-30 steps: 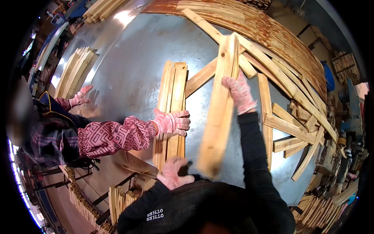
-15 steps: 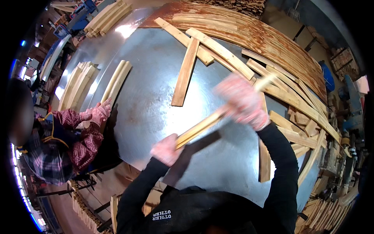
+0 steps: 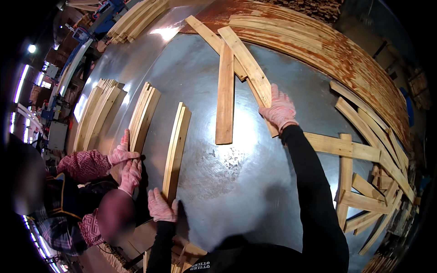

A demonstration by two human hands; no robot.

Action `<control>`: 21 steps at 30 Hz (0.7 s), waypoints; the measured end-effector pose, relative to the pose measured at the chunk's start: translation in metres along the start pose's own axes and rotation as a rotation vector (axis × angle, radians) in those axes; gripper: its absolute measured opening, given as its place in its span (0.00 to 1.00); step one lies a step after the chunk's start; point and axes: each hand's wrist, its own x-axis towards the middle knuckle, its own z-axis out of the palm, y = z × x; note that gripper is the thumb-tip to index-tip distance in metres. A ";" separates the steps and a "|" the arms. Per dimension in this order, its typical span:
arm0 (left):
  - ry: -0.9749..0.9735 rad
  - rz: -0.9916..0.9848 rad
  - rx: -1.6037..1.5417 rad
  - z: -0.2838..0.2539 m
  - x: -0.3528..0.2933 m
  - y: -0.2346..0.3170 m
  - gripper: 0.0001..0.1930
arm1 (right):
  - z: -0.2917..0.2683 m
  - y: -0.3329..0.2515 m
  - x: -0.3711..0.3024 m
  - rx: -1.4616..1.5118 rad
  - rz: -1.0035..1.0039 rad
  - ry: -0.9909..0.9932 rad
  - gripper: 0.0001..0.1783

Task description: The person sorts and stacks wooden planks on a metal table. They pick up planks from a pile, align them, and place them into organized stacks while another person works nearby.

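My left hand (image 3: 161, 207), in a pale pink glove, is open at the near end of a small stack of wooden strips (image 3: 177, 150). Its fingers are stretched out and the strips lie on the metal table. My right hand (image 3: 278, 109), gloved alike, reaches far forward over the near end of a light wooden board (image 3: 246, 61). Its fingers are extended along the board's right edge, and the thumb is at the left. That board lies across other boards; a darker brown board (image 3: 225, 98) points toward me beside it.
At left, a co-worker's gloved hands (image 3: 127, 164) touch another strip stack (image 3: 144, 118); more stacks (image 3: 98, 113) stand beyond. Loose boards (image 3: 364, 150) and short offcuts (image 3: 364, 186) lie in a heap at right. A worn brown wooden panel (image 3: 314, 50) borders the metal table's (image 3: 205, 168) far side.
The strips that both my hands held now lie on the table at left, released. My right hand has moved forward to the light board. The view has shifted.
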 end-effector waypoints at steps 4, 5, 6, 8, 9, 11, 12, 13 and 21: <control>0.102 0.054 -1.105 0.033 0.133 0.111 0.41 | 0.023 -0.054 -0.013 0.049 0.146 0.010 0.52; 0.243 0.219 -0.855 0.063 0.173 0.128 0.42 | 0.019 -0.061 -0.023 0.082 0.147 -0.026 0.51; 0.198 0.312 -0.596 0.053 0.219 0.163 0.45 | 0.015 -0.059 -0.031 0.107 0.169 -0.053 0.50; -0.263 0.060 -0.468 0.033 0.277 0.219 0.52 | 0.015 -0.061 -0.051 0.134 0.167 -0.065 0.49; -0.360 -0.032 -0.334 0.036 0.291 0.240 0.53 | 0.015 -0.056 -0.070 0.128 0.165 -0.051 0.49; -0.564 -0.088 -0.401 0.046 0.306 0.266 0.54 | 0.018 -0.029 -0.105 0.137 0.156 0.028 0.49; -0.584 -0.114 -0.502 0.052 0.303 0.272 0.49 | 0.019 -0.014 -0.122 0.109 0.201 0.039 0.49; -0.591 -0.149 -0.540 0.040 0.298 0.280 0.48 | 0.022 0.004 -0.140 0.085 0.261 0.051 0.49; -0.093 -0.389 -0.559 0.079 0.351 0.359 0.45 | 0.041 0.042 -0.332 -0.034 0.210 0.044 0.59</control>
